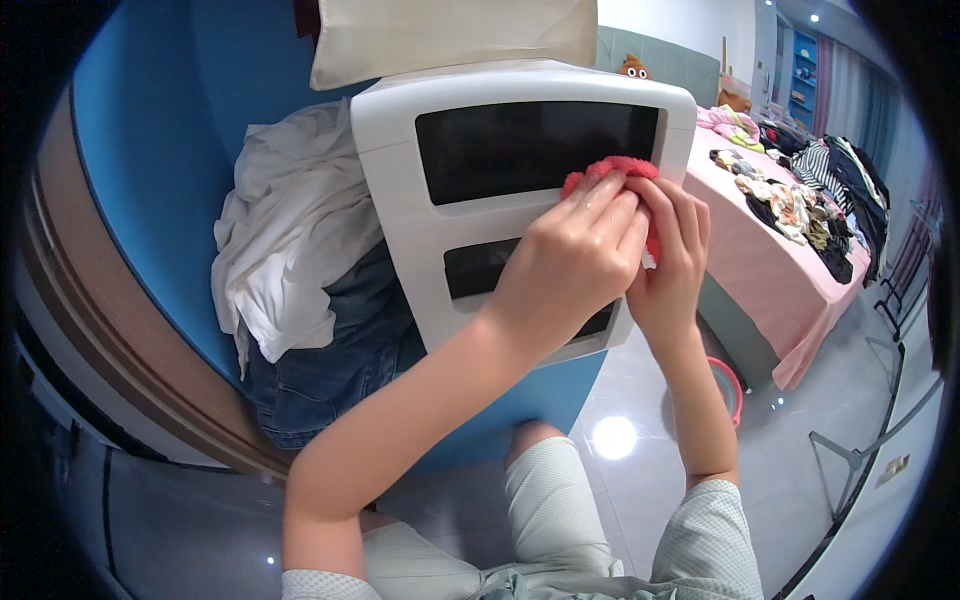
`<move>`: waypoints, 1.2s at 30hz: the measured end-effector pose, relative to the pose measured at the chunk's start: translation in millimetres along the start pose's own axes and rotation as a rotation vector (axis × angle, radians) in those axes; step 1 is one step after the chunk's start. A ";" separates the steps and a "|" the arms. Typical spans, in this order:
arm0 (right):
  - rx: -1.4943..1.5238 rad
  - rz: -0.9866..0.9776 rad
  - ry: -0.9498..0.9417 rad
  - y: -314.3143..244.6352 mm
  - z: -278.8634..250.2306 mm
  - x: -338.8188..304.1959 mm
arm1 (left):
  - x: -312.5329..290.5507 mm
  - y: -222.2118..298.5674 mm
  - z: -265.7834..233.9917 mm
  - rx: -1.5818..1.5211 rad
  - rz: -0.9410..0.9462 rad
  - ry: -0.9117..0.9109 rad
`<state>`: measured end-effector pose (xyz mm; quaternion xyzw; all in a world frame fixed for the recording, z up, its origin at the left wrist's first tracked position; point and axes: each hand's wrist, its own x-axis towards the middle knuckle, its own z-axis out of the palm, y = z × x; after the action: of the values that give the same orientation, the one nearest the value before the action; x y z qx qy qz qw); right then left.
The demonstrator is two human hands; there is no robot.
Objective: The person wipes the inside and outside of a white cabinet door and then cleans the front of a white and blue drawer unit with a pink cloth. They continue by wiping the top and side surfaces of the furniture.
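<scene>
A red fluffy cloth (634, 167) is bunched against the upper right part of a white drawer unit (398, 215), beside its upper dark panel (530, 140). My left hand (585, 240) presses on the cloth with its fingers bent together over it. Close against it on the right, my right hand (675, 235) curls its fingers round the cloth's other side. Most of the cloth is hidden under both hands. My left forearm crosses in front of the unit's lower dark panel (478, 268) and covers much of it.
White clothes (290, 220) and blue jeans (335, 345) are heaped left of the unit. A cream cushion-like piece (450, 35) rests on top. On the right stands a bed with a pink sheet (765, 290) and piled clothes (790, 205). A pink-rimmed basin (736, 390) sits on the floor.
</scene>
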<state>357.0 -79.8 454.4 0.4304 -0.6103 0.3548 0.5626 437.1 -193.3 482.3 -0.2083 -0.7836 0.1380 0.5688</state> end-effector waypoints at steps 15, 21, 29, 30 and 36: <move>0.429 -0.130 0.060 -92.1 63.9 1.3 | -88.5 -26.8 -71.9 0.237 -0.209 0.086; 0.503 -0.168 0.027 -94.4 74.1 -29.4 | -122.1 -10.7 -61.8 0.213 -0.288 0.118; 0.420 -0.272 0.077 -79.4 58.7 -24.0 | -118.4 -10.8 -58.9 0.172 -0.205 0.109; 0.395 -0.280 0.109 -73.4 54.8 -14.0 | -105.5 -14.8 -58.2 0.164 -0.179 0.121; 0.255 -0.192 0.157 -31.9 37.9 -5.9 | -55.7 -11.3 -27.0 0.096 -0.103 0.138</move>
<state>372.1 -125.9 442.6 0.5257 -0.4705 0.4063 0.5806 475.6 -230.7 449.5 -0.1494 -0.7447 0.1311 0.6372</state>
